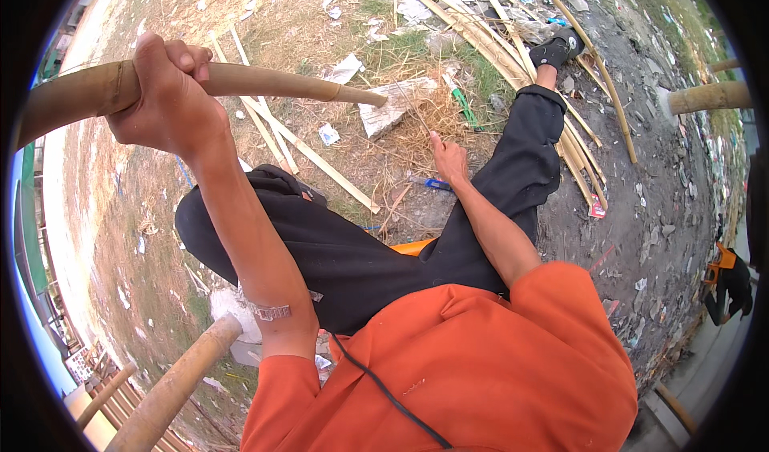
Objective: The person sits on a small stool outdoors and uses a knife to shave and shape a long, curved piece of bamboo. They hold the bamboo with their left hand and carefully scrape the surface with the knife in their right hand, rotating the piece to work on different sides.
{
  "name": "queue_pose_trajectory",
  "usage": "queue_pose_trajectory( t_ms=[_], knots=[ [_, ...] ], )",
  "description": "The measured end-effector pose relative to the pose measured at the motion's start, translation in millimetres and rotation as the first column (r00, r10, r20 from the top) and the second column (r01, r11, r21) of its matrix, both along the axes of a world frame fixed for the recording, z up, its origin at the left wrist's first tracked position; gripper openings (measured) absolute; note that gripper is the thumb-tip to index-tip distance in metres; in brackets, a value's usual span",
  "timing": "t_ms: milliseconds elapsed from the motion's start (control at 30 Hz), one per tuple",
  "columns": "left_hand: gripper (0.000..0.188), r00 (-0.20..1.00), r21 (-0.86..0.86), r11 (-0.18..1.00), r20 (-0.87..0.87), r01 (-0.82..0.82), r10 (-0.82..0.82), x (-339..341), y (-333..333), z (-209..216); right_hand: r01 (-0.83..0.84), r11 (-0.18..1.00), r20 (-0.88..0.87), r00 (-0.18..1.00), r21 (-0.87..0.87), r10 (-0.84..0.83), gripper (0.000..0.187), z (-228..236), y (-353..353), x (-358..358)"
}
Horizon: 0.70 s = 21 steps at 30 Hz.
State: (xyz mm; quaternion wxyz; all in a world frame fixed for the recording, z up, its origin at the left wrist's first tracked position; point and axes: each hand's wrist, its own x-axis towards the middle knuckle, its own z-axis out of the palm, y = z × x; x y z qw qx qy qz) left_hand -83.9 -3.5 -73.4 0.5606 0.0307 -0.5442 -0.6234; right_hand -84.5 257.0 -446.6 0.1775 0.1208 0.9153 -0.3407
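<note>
Left hand (164,99), upper left of frame, fist closed around a bamboo pole (272,82) running across the upper left; right hand (448,159), centre frame, fingers loosely open, holding nothing, above dry straw (416,127) beside split bamboo strips (513,51), upper right.

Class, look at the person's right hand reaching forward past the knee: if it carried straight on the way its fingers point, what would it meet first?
Probably the dry straw on the ground just beyond the right hand, then the pale flat block lying there; depth is hard to judge.
</note>
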Motion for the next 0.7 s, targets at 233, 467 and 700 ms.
queue_pose_trajectory(
  t_ms=[233, 467, 700],
  knots=[
    [0.020, 1.000, 0.004, 1.000, 0.009, 0.015, -0.015, 11, -11, -3, -0.115, 0.737, -0.346, 0.827, 0.667, 0.442, 0.029, -22, 17, 18],
    [0.018, 1.000, 0.016, 1.000, 0.030, 0.002, -0.002, 18, -1, -4, -0.728, 0.551, 0.486, 0.684, 0.407, 0.545, 0.025, -74, 17, 42],
    [0.020, 0.999, 0.007, 0.999, 0.022, 0.042, -0.042, 19, 4, -3, -0.762, 0.416, 0.414, 0.629, 0.496, 0.657, 0.026, -74, 3, 42]
  ],
)
